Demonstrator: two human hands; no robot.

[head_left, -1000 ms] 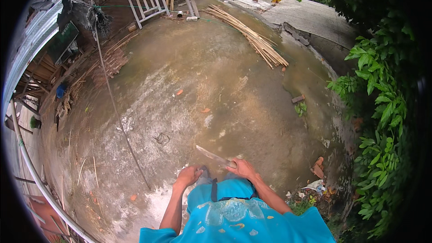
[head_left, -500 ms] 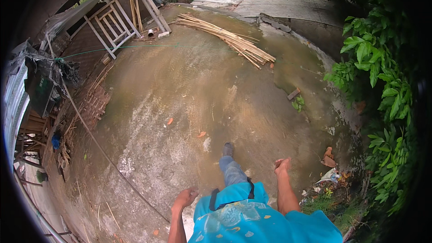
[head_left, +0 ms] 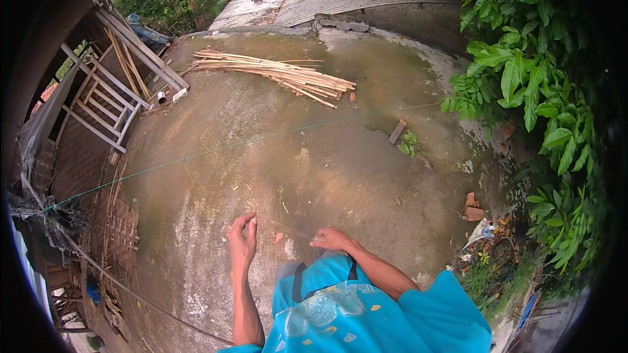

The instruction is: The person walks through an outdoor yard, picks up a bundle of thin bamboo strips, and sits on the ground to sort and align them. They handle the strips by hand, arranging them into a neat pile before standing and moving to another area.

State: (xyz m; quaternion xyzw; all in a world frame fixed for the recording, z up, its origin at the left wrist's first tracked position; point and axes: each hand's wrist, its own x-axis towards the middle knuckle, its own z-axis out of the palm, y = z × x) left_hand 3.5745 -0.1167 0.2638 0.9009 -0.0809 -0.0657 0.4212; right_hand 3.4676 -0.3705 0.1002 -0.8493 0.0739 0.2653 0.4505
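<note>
One blurred, narrow, brownish blade-like tool (head_left: 294,229) is held by its near end in the right hand (head_left: 332,240), fingers apparently wrapped around it, above stained concrete ground (head_left: 366,176). It is judged stiff and fairly light, best grasped at that end, away from any edge. In the left hand (head_left: 242,238) nothing is seen; its fingers are half curled, and whether they meet the thumb cannot be told. Farther off, slender tan poles (head_left: 275,73) are heaped.

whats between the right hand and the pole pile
The head view shows a green string crossing between the right hand and the poles, over stained floor.
</note>
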